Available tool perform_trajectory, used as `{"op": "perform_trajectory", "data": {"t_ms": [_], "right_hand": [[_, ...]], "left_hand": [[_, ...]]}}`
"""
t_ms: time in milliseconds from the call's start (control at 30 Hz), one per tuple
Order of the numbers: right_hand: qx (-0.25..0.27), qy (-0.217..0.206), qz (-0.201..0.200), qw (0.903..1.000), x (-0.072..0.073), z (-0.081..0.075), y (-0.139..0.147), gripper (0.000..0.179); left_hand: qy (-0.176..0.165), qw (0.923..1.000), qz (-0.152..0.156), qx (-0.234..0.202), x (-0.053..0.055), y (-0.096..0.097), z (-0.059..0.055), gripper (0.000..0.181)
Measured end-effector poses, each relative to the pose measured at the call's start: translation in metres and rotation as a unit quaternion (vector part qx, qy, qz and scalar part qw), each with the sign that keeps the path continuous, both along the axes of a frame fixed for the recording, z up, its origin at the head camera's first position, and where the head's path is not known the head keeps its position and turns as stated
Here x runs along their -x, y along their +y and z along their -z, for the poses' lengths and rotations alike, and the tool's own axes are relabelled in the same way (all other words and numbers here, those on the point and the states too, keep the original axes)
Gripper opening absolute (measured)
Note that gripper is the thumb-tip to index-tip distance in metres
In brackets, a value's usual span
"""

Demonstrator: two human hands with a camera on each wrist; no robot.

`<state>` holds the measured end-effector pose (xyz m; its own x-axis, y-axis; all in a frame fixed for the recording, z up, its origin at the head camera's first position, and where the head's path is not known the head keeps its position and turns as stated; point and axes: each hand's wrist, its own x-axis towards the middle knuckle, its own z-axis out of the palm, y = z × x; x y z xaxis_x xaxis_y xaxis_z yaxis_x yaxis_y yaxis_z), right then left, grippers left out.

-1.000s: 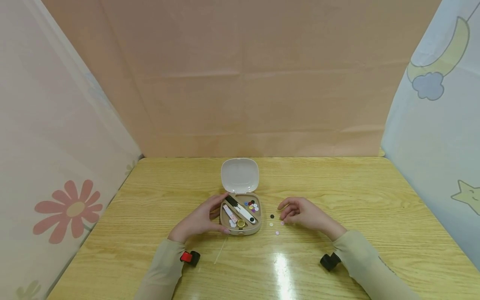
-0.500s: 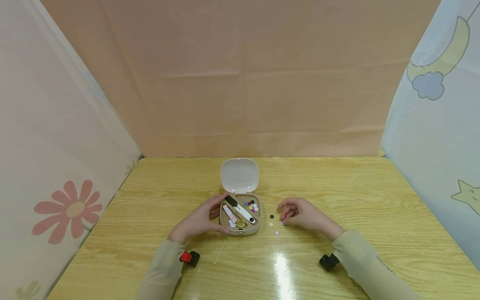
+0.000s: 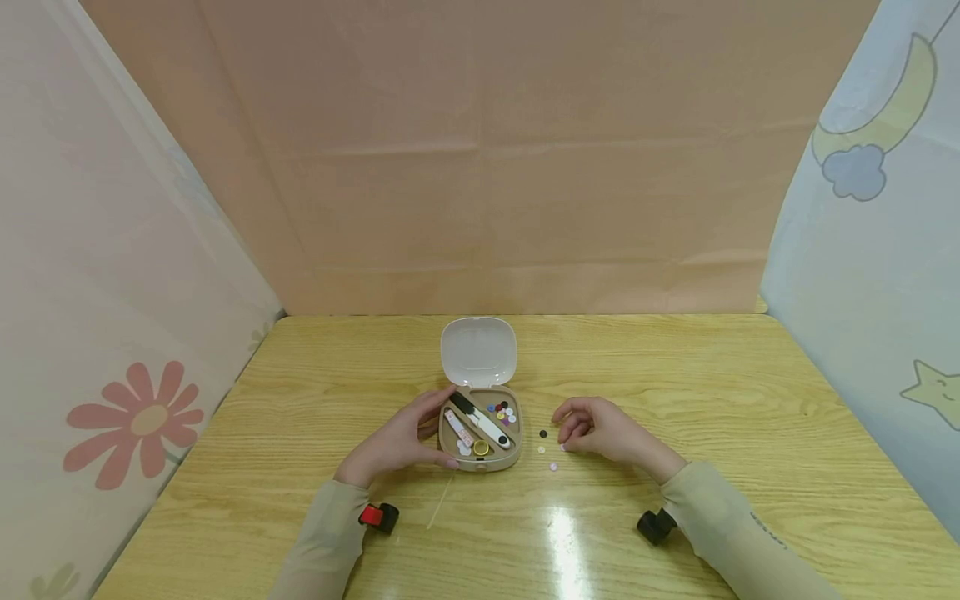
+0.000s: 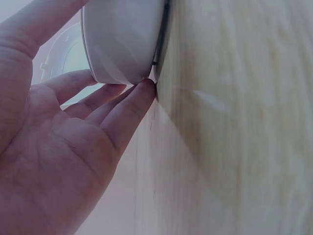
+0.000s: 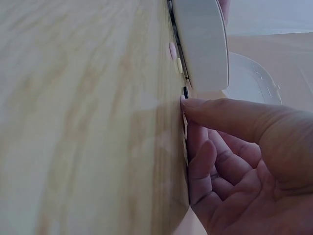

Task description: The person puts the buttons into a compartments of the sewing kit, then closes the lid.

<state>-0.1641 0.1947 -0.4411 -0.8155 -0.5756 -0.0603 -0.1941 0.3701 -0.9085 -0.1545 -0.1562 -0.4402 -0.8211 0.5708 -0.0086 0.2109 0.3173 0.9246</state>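
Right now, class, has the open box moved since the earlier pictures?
No. In the head view, the open box shows no visible shift either way against the back edge of the table.

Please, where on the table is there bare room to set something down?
Bare: the yellow wooden table left of the left hand and right of the right hand. Crowded: between the rounded beige plastic box and the right hand, where small black, yellow and pink buttons lie.

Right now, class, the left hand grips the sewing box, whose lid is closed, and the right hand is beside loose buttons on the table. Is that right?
Not quite: the lid is open, as the head view shows. The left hand does grip the sewing box, and the right hand is beside loose buttons on the table.
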Motion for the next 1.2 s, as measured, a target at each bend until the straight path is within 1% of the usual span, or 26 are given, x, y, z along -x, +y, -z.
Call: {"op": "perform_trajectory", "data": {"t_ms": [333, 467, 633, 867, 1067, 1200], "right_hand": [[0.0, -0.001, -0.006, 1.0, -0.0016, -0.0017, -0.0004, 0.032], [-0.003, 0.006, -0.01, 0.9999, -0.0013, -0.0003, -0.0001, 0.03], [-0.021, 0.017, -0.009, 0.9996, -0.002, 0.0012, -0.0006, 0.029], [-0.041, 0.029, -0.016, 0.9986, -0.0031, 0.0019, -0.0002, 0.027], [-0.043, 0.041, -0.027, 0.9979, -0.0024, 0.0022, 0.0012, 0.025], [-0.038, 0.038, -0.029, 0.9981, -0.0033, 0.0003, 0.0014, 0.024]], "left_hand": [[-0.004, 1.0, -0.003, 0.005, -0.0003, -0.0005, 0.0006, 0.103], [-0.006, 1.0, -0.005, 0.006, -0.0003, -0.0001, 0.0003, 0.103], [-0.005, 0.9999, -0.007, 0.008, -0.0003, 0.0001, -0.0004, 0.103], [-0.006, 1.0, -0.001, 0.001, -0.0005, 0.0, 0.0, 0.103], [-0.009, 0.9999, -0.005, 0.004, -0.0002, -0.0001, 0.0002, 0.104], [-0.006, 0.9999, -0.006, 0.006, 0.0006, 0.0002, 0.0002, 0.104]]}}
